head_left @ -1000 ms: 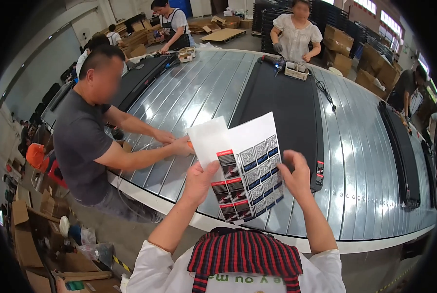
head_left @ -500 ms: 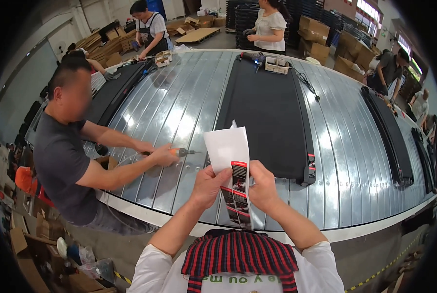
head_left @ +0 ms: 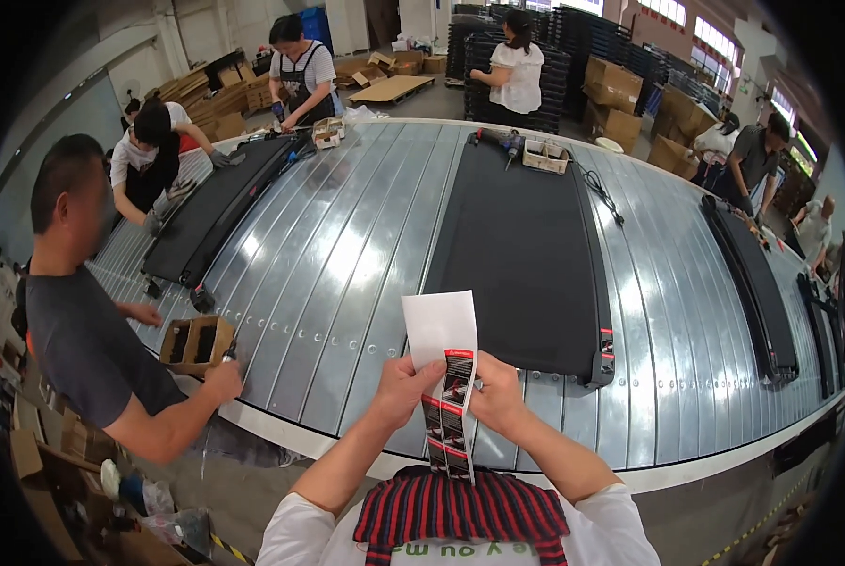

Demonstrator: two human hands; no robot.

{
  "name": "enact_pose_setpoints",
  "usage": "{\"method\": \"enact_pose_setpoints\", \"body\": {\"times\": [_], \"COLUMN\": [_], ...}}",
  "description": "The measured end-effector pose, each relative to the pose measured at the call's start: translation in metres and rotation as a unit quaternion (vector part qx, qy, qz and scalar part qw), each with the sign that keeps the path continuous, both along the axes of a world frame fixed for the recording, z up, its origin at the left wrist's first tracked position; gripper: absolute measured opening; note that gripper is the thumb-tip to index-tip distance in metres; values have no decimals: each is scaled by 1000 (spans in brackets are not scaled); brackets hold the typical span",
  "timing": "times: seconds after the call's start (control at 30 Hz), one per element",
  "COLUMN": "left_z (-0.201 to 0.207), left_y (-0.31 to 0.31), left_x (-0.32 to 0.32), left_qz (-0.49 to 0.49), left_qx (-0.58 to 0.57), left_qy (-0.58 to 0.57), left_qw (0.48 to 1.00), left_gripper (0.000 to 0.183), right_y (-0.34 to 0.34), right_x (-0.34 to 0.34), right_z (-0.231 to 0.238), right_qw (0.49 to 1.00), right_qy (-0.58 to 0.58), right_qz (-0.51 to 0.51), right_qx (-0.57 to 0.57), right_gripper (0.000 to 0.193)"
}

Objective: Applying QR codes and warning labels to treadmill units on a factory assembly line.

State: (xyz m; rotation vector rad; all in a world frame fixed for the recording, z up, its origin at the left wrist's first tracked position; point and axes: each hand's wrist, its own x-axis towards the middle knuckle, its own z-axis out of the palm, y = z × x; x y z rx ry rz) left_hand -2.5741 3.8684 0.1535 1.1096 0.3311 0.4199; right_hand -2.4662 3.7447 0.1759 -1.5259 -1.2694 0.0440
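Note:
A strip of warning labels [head_left: 448, 426], black, red and white with small pictures, hangs in front of my chest. Its upper end is a blank white backing [head_left: 441, 325]. My left hand [head_left: 401, 389] pinches the strip at its left edge, thumb on the front. On the opposite edge my right hand [head_left: 498, 391] grips it with bent fingers. Just beyond the hands lies a long black flat panel unit [head_left: 517, 255] with dark side rails. Two similar labels [head_left: 607, 344] are on its near right corner.
The metal-slatted table [head_left: 347, 236] has a pale rim. At left, a co-worker [head_left: 92, 349] holds a power driver [head_left: 229, 352] beside a divided cardboard box [head_left: 196, 341]. A parts tray [head_left: 545, 157], driver and cable [head_left: 603, 196] lie at the far side. More black units [head_left: 752, 283] flank mine.
The co-worker at left has drawn the driver back from the table to the cardboard box. My hands still hold the label strip, slightly lower in view; its white upper part lies flatter.

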Motion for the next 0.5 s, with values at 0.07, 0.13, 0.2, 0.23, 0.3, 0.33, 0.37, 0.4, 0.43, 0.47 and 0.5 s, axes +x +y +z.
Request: {"method": "enact_pose_setpoints", "body": {"times": [0.07,0.13,0.2,0.23,0.3,0.33,0.37,0.4,0.43,0.47,0.5], "left_z": [-2,-3,-5,-5,-6,-6,-6,-6,-5,-5,-4], "left_y": [2,3,5,6,9,12,14,18,24,29,35], "left_x": [-1,-2,-3,-3,-2,-2,-2,-3,-3,-5,-6], "left_qz": [2,2,1,1,3,4,-2,23,41,59,79], "left_qx": [-3,-9,-17,-21,-18,-13,-25,-14,-21,-35,-30], "left_qy": [-3,-9,-14,-15,-21,-24,-30,-25,-21,-26,-30], "left_qw": [1000,1000,1000,1000,1000,1000,999,999,999,997,996], "left_gripper": [25,25,25,25,25,25,25,26,28,29,28], "right_y": [1,3,5,7,9,11,14,18,18,22,25], "right_x": [1,0,-1,-2,-3,-3,-3,-4,-1,1,3], "right_z": [-2,-3,-4,-5,-7,-7,-8,-9,-9,-10,-10], "right_qw": [998,995,994,995,996,995,993,989,983,967,946], "right_qy": [63,97,109,96,86,100,118,140,180,252,319], "right_qz": [24,31,22,17,1,-9,-22,-42,-40,-24,-7], "right_qx": [-6,-9,-10,1,11,13,17,-3,-5,23,52], "right_gripper": [17,14,12,12,12,11,9,8,6,8,10]}}
